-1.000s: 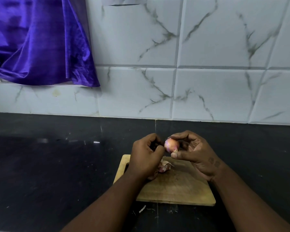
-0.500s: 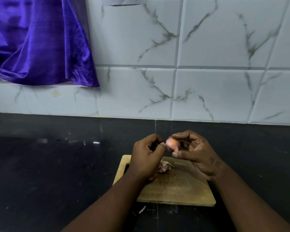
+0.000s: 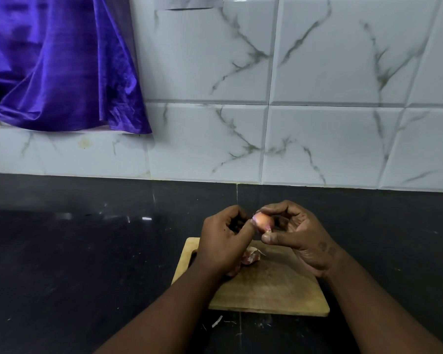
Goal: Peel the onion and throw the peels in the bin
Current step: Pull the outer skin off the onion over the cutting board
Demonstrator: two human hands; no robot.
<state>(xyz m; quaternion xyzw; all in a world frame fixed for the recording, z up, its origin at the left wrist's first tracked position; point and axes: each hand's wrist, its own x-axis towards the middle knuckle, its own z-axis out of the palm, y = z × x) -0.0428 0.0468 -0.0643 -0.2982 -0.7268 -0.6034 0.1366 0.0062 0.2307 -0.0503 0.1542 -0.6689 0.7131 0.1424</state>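
Grip: right hand [image 3: 301, 235] pinches the small pink onion [image 3: 263, 222] between forefinger on top and thumb below; left hand [image 3: 224, 240] is curled, its thumb tip touching the onion's left side.
Onion: held in the air above the far end of the wooden cutting board [image 3: 266, 290].
Peels: a pale pink heap of peels [image 3: 251, 257] lies on the board, partly covered by the left hand.
Hidden: the left fingers fold into shadow, so whether they clasp anything is unclear; the board's left part lies under the left forearm.
Counter: black counter [image 3: 87, 251], a white scrap [image 3: 217, 321] just before the board's near edge.
Background: marbled wall tiles [image 3: 317, 123]; purple cloth [image 3: 56, 62], cut off at the frame's left and top.
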